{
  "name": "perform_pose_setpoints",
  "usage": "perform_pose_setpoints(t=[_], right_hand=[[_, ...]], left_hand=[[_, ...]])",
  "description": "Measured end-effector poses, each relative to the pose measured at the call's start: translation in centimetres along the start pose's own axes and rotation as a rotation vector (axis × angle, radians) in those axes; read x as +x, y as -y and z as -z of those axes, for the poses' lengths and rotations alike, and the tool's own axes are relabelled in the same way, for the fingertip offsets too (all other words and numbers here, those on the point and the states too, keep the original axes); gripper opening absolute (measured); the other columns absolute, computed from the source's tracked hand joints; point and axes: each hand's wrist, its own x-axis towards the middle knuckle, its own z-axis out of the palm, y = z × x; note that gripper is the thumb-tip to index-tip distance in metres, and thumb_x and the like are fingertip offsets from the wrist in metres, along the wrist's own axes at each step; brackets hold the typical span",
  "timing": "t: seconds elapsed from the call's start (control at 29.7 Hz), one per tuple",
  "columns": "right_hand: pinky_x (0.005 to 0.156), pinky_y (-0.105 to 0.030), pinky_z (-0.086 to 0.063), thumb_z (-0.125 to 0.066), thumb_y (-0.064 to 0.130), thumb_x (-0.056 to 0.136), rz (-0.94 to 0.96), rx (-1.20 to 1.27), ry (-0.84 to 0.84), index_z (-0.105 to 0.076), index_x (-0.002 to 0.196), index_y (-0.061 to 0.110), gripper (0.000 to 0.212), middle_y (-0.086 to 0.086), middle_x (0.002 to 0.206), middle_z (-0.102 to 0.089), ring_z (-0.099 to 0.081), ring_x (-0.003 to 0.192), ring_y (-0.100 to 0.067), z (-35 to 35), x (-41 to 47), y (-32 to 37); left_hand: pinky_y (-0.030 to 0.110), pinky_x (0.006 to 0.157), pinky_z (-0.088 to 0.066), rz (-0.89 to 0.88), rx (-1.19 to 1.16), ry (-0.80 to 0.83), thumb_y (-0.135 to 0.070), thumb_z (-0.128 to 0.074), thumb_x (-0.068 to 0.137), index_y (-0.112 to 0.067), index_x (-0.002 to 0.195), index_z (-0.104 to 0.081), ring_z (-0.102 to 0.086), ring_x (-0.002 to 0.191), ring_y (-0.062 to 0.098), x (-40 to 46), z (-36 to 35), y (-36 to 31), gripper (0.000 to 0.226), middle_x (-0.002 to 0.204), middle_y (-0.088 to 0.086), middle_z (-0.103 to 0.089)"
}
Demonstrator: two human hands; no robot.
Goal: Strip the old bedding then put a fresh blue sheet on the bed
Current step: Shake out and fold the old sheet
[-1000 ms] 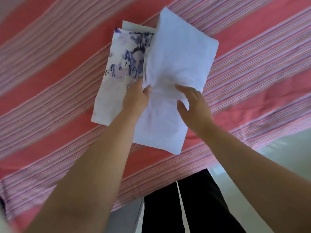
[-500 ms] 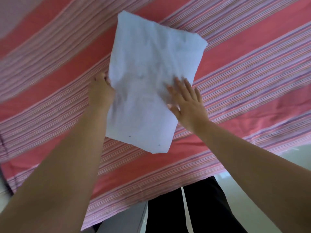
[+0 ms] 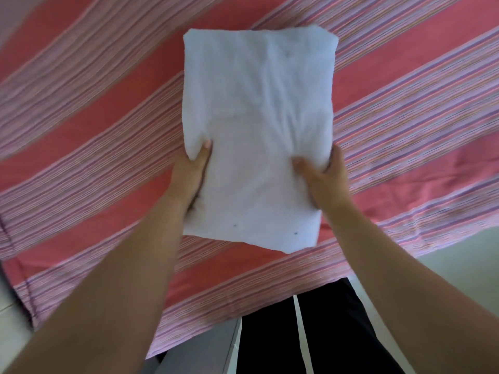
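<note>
Pale blue folded sheet [image 3: 256, 130] over the pink-striped bedding [image 3: 108, 130] on the bed, long axis running from the near edge toward the far side, short edge nearest the person. Left hand [image 3: 189, 174] grips its left edge, right hand [image 3: 324, 176] pinches the right edge. Versus 0.5 s ago: right hand was flat on top, now bunching the fabric; sheet squared up to the person.

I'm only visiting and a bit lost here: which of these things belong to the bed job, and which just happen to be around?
Part of the job:
- folded cloth, pale, gripped at both sides
- left hand
- right hand
- striped sheet, red and pink, spread over the bed

Just there:
- black trousers of the person
- floor, pale, beside the bed
</note>
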Motion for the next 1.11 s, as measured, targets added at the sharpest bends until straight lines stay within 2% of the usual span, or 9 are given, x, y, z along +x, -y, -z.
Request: perform_pose_setpoints(t=[0.17,0.24,0.34,0.51,0.61,0.71,0.84,1.01,1.11], right_hand=[[0.109,-0.047,-0.032,-0.067,0.032,0.084,0.111,-0.829,-0.001,-0.011,0.148,0.039,0.086,-0.005,0.150,-0.026,-0.030,0.136,-0.028,6.7,-1.2,0.0],[0.116,-0.046,-0.022,-0.058,0.029,0.090,0.372,-1.013,0.018,-0.017,0.150,0.032,0.072,-0.001,0.156,-0.019,-0.016,0.144,-0.025,6.4,-1.7,0.4],[0.115,-0.046,-0.023,-0.047,0.017,0.090,0.855,-0.956,0.194,-0.045,0.138,0.016,0.049,-0.001,0.145,-0.045,-0.031,0.141,-0.022,3.8,-1.3,0.5],[0.120,-0.041,0.000,-0.007,0.043,0.095,0.679,-1.492,0.591,-0.018,0.151,0.028,0.059,0.012,0.158,-0.018,-0.010,0.147,-0.011,5.7,5.7,-2.3],[0.117,-0.032,-0.010,-0.047,0.012,0.095,0.839,-1.383,0.614,-0.039,0.144,0.018,0.050,0.002,0.152,-0.035,-0.029,0.142,-0.018,7.3,7.7,-2.3],[0.113,-0.036,-0.025,-0.061,-0.002,0.083,0.977,-1.414,0.546,-0.039,0.142,0.012,0.065,-0.005,0.148,-0.040,-0.040,0.136,-0.024,11.4,8.5,-2.9],[0.114,-0.044,-0.019,-0.035,0.049,0.089,1.035,-1.561,0.545,0.000,0.152,0.024,0.077,-0.004,0.154,-0.022,-0.029,0.140,-0.022,13.8,8.6,-3.6],[0.108,-0.056,-0.032,-0.063,0.043,0.080,1.151,-1.470,0.339,-0.030,0.145,0.012,0.079,-0.014,0.152,-0.030,-0.033,0.138,-0.032,12.0,8.2,-5.7],[0.108,-0.056,-0.031,-0.053,0.042,0.087,1.168,-1.343,0.310,-0.035,0.142,0.014,0.064,-0.012,0.147,-0.041,-0.037,0.136,-0.033,11.1,7.5,-5.8]], left_hand=[[0.049,0.093,-0.047,-0.100,0.501,-0.258,-0.059,-0.056,0.085,-0.020,0.146,-0.025,-0.049,0.122,0.031,-5.5,-5.2,3.5,0.078,0.144,0.010,-0.039],[0.056,0.103,-0.037,-0.519,0.785,-0.329,-0.042,-0.054,0.092,-0.020,0.147,-0.025,-0.035,0.134,0.035,-6.6,-7.5,3.3,0.067,0.151,0.013,-0.030],[0.052,0.113,-0.025,-1.132,0.945,-0.025,-0.036,-0.047,0.095,-0.021,0.143,-0.035,-0.034,0.139,0.026,-6.6,-10.7,1.5,0.051,0.149,0.006,-0.039],[0.038,0.119,-0.008,-0.796,1.271,0.297,-0.046,-0.012,0.100,-0.041,0.148,0.001,0.001,0.148,0.012,0.7,-5.7,4.5,0.050,0.159,-0.013,0.001],[0.032,0.118,-0.005,-0.810,1.345,0.395,-0.028,-0.022,0.104,-0.042,0.145,0.012,0.007,0.147,0.009,2.4,-4.3,4.2,0.055,0.152,-0.018,0.018],[0.034,0.118,-0.015,-0.923,1.313,0.298,-0.008,-0.038,0.098,-0.035,0.148,0.006,-0.001,0.147,0.013,1.9,-3.4,5.9,0.072,0.156,-0.009,0.010],[0.038,0.113,-0.027,-0.898,1.257,0.234,-0.004,-0.058,0.087,-0.027,0.152,-0.004,0.007,0.146,0.015,2.1,-2.3,8.5,0.088,0.158,-0.001,-0.001],[0.034,0.119,-0.010,-0.756,1.104,0.284,-0.017,-0.047,0.097,-0.034,0.151,0.002,0.010,0.146,0.009,1.7,-3.1,8.5,0.075,0.158,-0.011,0.010],[0.018,0.115,-0.007,-0.689,0.907,0.381,-0.037,-0.048,0.096,-0.040,0.147,-0.027,-0.003,0.145,0.000,3.1,-3.5,7.3,0.056,0.154,-0.021,-0.007]])
